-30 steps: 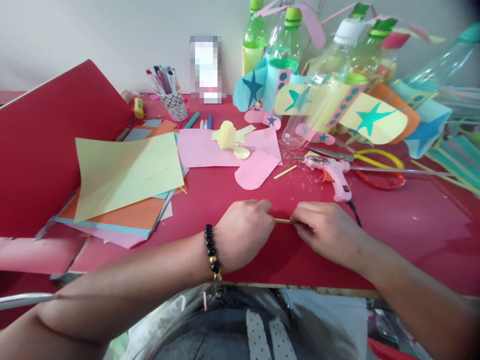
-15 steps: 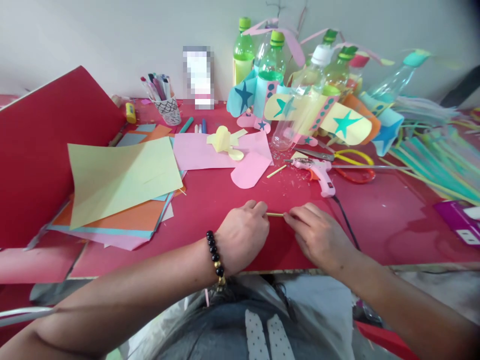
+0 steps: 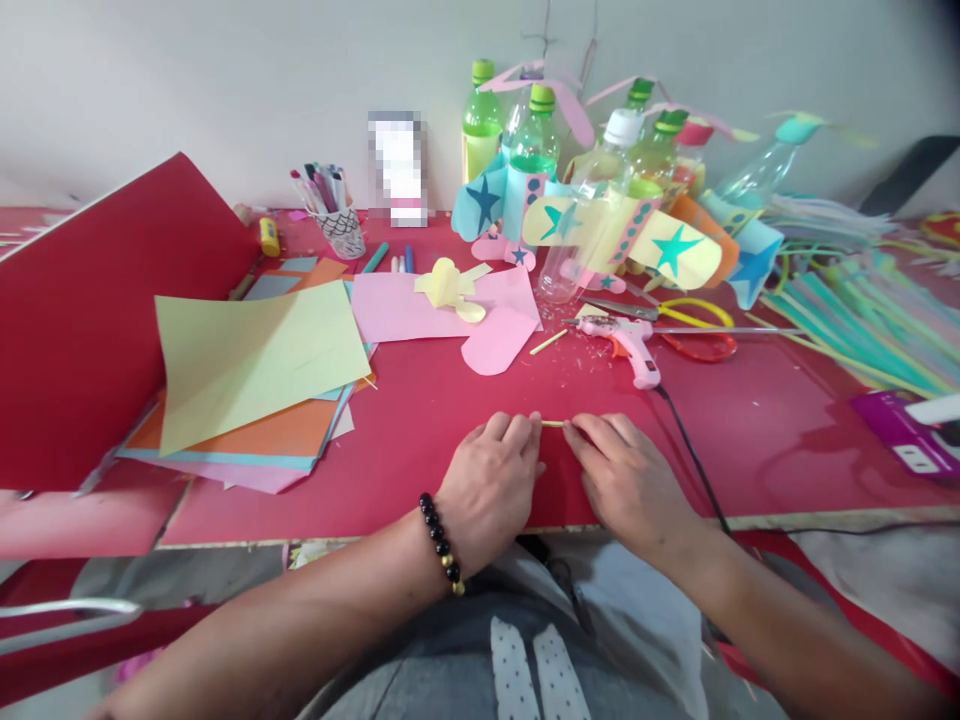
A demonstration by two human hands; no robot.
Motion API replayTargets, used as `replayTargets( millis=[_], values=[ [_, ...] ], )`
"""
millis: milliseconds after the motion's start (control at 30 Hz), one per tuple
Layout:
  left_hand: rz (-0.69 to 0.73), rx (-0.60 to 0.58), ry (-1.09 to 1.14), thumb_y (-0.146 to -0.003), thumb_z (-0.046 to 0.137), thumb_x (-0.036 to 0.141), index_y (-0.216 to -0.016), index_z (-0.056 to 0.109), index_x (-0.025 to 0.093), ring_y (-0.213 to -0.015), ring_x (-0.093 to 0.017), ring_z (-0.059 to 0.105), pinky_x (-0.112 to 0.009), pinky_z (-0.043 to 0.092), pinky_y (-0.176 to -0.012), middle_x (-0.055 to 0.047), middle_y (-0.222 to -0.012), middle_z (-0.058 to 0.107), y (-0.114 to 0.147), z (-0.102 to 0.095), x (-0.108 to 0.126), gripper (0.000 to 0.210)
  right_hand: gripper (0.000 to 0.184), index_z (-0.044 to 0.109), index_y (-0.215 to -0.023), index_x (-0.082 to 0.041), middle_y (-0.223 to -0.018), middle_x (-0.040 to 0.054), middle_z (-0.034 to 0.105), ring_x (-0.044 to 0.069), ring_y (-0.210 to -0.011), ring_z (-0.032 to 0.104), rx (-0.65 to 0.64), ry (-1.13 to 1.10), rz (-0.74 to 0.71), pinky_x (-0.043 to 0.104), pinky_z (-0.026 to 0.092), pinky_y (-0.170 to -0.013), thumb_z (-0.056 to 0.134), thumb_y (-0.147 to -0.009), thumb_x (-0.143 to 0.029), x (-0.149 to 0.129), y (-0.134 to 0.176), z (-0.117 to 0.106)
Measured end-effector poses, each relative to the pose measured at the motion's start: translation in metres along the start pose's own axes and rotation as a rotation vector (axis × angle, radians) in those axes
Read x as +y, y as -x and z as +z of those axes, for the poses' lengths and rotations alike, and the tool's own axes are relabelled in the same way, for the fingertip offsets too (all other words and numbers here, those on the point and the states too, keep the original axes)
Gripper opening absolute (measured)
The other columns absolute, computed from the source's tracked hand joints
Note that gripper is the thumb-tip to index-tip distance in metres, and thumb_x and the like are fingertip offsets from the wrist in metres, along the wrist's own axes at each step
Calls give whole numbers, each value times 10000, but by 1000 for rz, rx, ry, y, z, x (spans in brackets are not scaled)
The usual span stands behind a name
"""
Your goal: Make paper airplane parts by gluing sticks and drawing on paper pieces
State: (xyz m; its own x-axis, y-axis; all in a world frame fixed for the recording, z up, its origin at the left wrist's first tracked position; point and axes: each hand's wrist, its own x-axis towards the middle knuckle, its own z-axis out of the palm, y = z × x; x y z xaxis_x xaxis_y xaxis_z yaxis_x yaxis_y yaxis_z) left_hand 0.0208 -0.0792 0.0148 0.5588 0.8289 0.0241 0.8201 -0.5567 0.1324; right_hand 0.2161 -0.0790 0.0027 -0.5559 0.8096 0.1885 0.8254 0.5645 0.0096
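Between my two hands a thin, pale yellow paper roll (image 3: 553, 424) lies nearly level above the red tabletop (image 3: 420, 430). My left hand (image 3: 495, 470) is closed on its left end, with a black-bead bracelet at the wrist. The fingers of my right hand (image 3: 626, 475) pinch its right end. Only the short middle stretch of the roll shows; the fingers hide the rest. Beyond my hands, a similar thin yellow roll (image 3: 549, 342) rests beside a pink glue gun (image 3: 626, 345). A pink paper shape with a rounded end (image 3: 499, 345) lies to the left of it.
Coloured paper sheets (image 3: 259, 365) are stacked at left by a red upright board (image 3: 97, 340). Bottle planes (image 3: 622, 215) crowd the back right. Scissors (image 3: 697, 312) lie behind the glue gun, whose black cord (image 3: 690, 450) runs to the front edge. A pen cup (image 3: 341, 230) stands at the back.
My hands stay on the yellow roll and have come slightly closer together, so less of it shows between them. The camera view has shifted a little.
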Motion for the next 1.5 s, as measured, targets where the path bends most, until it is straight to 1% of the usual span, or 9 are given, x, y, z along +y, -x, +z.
replayTargets(
  millis=[200,400,533,667,800,933,1133,1333,1500],
  values=[
    [-56,12,49,-965,468,277,-1266,515,134,-947,-225,505,-376,501,-847,-91,-1106,556,1,-2,5,337,364,656,-1198,-84,-1153,156,656,290,-991,519,49,-58,17,441,490,-849,469,-885,-81,0,3,5],
    [-44,29,42,-964,464,262,-1333,475,100,-946,-232,506,-387,497,-863,-100,-1123,562,2,1,4,403,405,660,-1212,-139,-1158,141,655,287,-1008,529,80,-122,31,451,494,-879,465,-864,-72,1,5,6],
    [-36,33,39,-959,474,264,-1325,487,83,-941,-237,506,-397,498,-862,-98,-1114,559,2,2,3,409,415,615,-1272,-84,-1264,157,622,300,-1093,504,82,-120,35,461,461,-946,464,-886,-100,1,7,7],
    [-23,39,18,-958,475,259,-1295,513,78,-953,-245,504,-401,497,-860,-109,-1119,558,1,2,3,385,461,518,-1387,-100,-1438,133,528,325,-1207,462,27,-84,22,491,414,-975,471,-945,-223,-2,5,5],
    [-33,45,53,-974,434,251,-1297,514,94,-944,-240,497,-399,495,-850,-103,-1113,557,2,3,2,368,456,531,-1382,-135,-1457,113,516,363,-1313,405,-42,-58,16,520,395,-946,454,-975,-326,-5,4,1],
    [-54,56,95,-982,429,267,-1342,478,117,-985,-238,484,-404,478,-892,-103,-1163,546,7,4,-1,393,459,532,-1380,-129,-1474,96,495,365,-1389,336,-49,-56,35,532,341,-1025,437,-985,-344,-7,4,1],
    [-65,56,107,-960,493,295,-1368,456,123,-1023,-235,482,-421,440,-959,-95,-1219,548,10,6,-5,444,473,506,-1406,-150,-1492,58,477,338,-1406,328,-26,-35,50,516,344,-1063,422,-989,-359,-6,8,9],
    [-49,57,84,-963,490,283,-1357,476,116,-1070,-234,483,-420,404,-1015,-75,-1357,506,10,7,-8,428,478,501,-1408,-153,-1488,70,482,330,-1411,331,14,5,19,505,378,-1046,452,-975,-349,-5,10,15],
    [-37,18,75,-952,513,295,-1351,486,114,-1078,-239,491,-419,406,-1015,-72,-1339,531,10,7,-8,439,473,511,-1400,-156,-1466,78,510,318,-1404,347,46,1,15,494,378,-1049,467,-967,-342,-5,12,18]
  ],
)
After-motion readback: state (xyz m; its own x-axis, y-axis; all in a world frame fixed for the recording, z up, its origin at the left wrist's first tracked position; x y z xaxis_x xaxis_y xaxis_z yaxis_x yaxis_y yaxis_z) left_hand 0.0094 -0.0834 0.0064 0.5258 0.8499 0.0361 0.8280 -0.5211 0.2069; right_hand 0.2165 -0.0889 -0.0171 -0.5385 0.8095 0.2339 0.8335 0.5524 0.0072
